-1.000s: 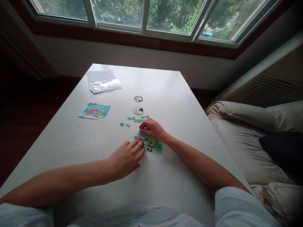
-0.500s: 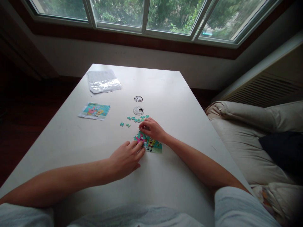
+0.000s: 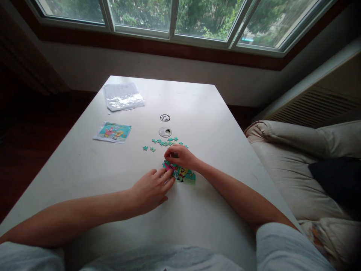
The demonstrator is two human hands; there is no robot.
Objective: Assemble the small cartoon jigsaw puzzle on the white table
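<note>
A partly joined cartoon jigsaw (image 3: 184, 176) lies on the white table (image 3: 84, 165). My left hand (image 3: 150, 190) rests flat beside it, fingers stretched out, fingertips touching its left edge. My right hand (image 3: 180, 156) sits over the jigsaw's top edge with thumb and fingers pinched together; what they pinch is hidden. Several loose teal pieces (image 3: 166, 143) lie just beyond my right hand.
A picture card of the same cartoon (image 3: 113, 132) lies at the left. A clear plastic bag with paper (image 3: 122, 97) is farther back. Two round grommets (image 3: 165, 131) sit mid-table. A beige sofa (image 3: 304, 158) stands at the right, windows behind.
The joined jigsaw has slid slightly right and toward me. My right hand has shifted a little nearer, and more loose pieces show behind it.
</note>
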